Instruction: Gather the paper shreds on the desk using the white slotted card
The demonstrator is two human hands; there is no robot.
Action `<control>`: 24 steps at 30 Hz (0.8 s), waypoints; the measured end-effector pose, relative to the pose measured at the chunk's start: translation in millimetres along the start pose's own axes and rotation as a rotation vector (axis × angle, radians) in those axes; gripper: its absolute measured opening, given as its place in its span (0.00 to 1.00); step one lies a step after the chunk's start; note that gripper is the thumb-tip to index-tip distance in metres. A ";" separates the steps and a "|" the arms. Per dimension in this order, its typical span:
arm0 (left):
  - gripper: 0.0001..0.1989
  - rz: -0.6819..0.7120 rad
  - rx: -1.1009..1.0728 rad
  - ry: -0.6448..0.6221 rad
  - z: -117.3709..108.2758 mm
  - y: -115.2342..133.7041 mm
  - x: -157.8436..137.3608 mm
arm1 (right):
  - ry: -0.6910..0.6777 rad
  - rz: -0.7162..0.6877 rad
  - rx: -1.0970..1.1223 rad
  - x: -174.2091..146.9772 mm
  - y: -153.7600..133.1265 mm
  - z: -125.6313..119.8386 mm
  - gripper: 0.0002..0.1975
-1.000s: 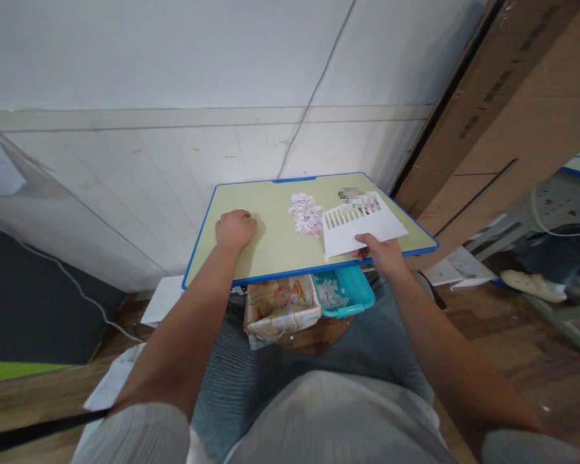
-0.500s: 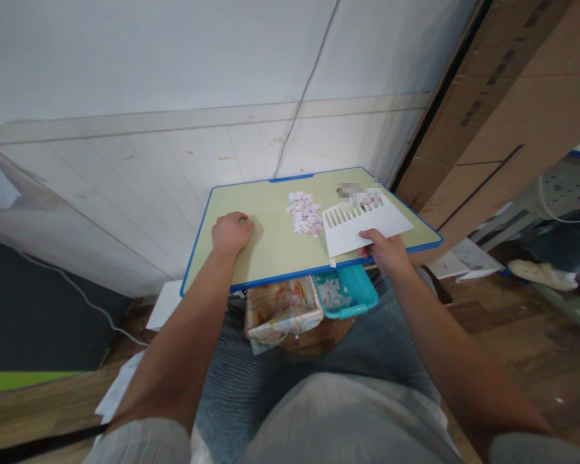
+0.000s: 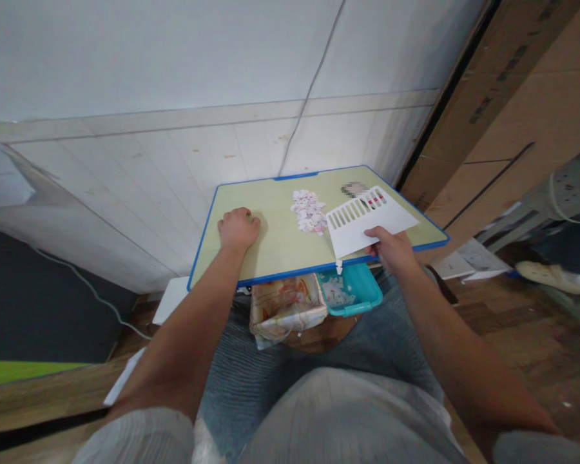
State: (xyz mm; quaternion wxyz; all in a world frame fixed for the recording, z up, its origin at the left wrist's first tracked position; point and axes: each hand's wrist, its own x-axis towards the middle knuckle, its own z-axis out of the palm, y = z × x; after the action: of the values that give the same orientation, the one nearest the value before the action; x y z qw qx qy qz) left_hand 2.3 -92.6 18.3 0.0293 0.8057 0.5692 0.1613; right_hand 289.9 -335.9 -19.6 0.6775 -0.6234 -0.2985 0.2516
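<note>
My left hand (image 3: 239, 228) rests loosely curled on the left half of the small tabletop (image 3: 275, 248), back upward, nothing visible in it. A white sheet (image 3: 367, 224) with a row of cut-out slots is pinched near its lower edge between the thumb and fingers of my right hand (image 3: 391, 250). The sheet slants over the right part of the table, its slotted edge facing away from me. Just left of it lies a heap of small white and pinkish paper pieces (image 3: 308, 211). One small white piece (image 3: 339, 266) shows beneath the sheet's lower left corner, at the table's blue edge.
Below the front edge are a turquoise basket (image 3: 362, 298) with white scraps and a plastic-lined box (image 3: 290, 316). A blurred-out item (image 3: 354, 189) lies behind the sheet. White wall (image 3: 222, 148) backs the table; tall cardboard (image 3: 502, 129) stands right. Another person's shoe (image 3: 551, 276) shows far right.
The small white piece beneath the sheet's corner shows more, lower past the table edge. My left hand has turned slightly, its thumb tucked closer. The whole view has shifted a little.
</note>
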 end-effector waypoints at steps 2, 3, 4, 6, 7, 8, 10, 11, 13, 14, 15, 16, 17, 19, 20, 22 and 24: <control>0.28 0.004 0.003 0.012 1.9 0.4 -0.8 | 0.006 -0.004 0.005 0.8 -0.6 -0.4 0.16; 0.28 0.005 0.001 0.014 2.8 0.5 -1.2 | 0.009 -0.009 0.009 1.6 -1.1 -0.5 0.17; 0.28 0.006 0.000 0.014 3.5 0.6 -1.6 | 0.011 -0.017 0.015 2.7 -1.9 -0.2 0.17; 0.29 0.008 0.001 0.011 4.2 0.8 -2.2 | 0.010 -0.038 0.023 5.4 -3.9 1.8 0.18; 0.29 0.008 0.003 0.008 4.3 0.8 -2.5 | 0.005 -0.051 0.022 7.0 -4.9 3.8 0.19; 0.29 0.009 0.007 0.003 4.3 0.8 -2.6 | -0.004 -0.064 0.015 8.6 -5.7 6.5 0.19; 0.29 0.013 0.013 -0.012 4.1 0.4 -2.5 | -0.033 -0.083 -0.010 11.8 -6.1 13.3 0.20; 0.29 0.017 0.015 -0.020 4.1 0.0 -2.4 | -0.050 -0.090 -0.023 13.3 -5.7 17.0 0.21; 0.29 0.025 0.020 -0.024 4.7 -1.1 -2.1 | -0.080 -0.095 -0.043 16.5 -3.7 23.4 0.23; 0.28 0.027 0.021 -0.022 5.1 -1.7 -2.0 | -0.089 -0.095 -0.049 18.1 -2.2 25.5 0.23; 0.28 0.026 0.022 -0.017 5.7 -2.1 -1.9 | -0.094 -0.094 -0.053 19.6 -0.7 26.7 0.23; 0.28 0.026 0.021 -0.013 6.3 -2.4 -1.9 | -0.095 -0.092 -0.056 21.0 1.0 27.0 0.23; 0.28 0.026 0.019 -0.009 6.8 -2.6 -1.8 | -0.092 -0.089 -0.056 22.4 2.5 26.5 0.23; 0.27 0.024 0.015 -0.004 7.0 -2.2 -1.4 | -0.078 -0.086 -0.051 24.6 5.0 23.7 0.22; 0.28 0.021 0.013 -0.004 6.5 -1.8 -1.0 | -0.066 -0.086 -0.044 25.4 5.9 21.9 0.21; 0.28 0.014 0.006 -0.016 4.2 -1.5 0.4 | -0.037 -0.088 -0.025 26.4 6.9 19.0 0.20; 0.28 0.004 -0.007 -0.049 0.6 -3.1 1.1 | -0.016 -0.092 -0.007 26.3 7.2 17.6 0.20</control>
State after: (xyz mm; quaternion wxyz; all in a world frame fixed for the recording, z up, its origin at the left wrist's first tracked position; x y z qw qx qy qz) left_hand 0.0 -90.4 17.2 0.0456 0.8105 0.5660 0.1437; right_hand 295.8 -304.2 -23.6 0.6838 -0.6095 -0.3330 0.2239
